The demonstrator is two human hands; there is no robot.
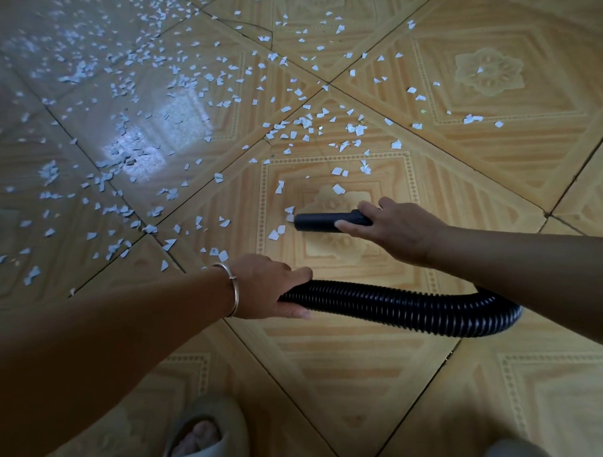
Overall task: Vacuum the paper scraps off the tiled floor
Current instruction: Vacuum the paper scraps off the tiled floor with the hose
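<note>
Paper scraps (338, 188) lying scattered across tiled floor (496, 160). Right hand (396, 232) gripping black nozzle (318, 222), tip sitting just beside nearest scraps. Left hand (271, 287) gripping ribbed hose (398, 307).

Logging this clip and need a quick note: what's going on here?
A person is vacuuming a tiled floor. The right hand grips the black nozzle, its mouth pointing left at nearby paper scraps; the left hand holds the ribbed hose. Scraps lie thickly across the floor ahead and to the left.
</note>
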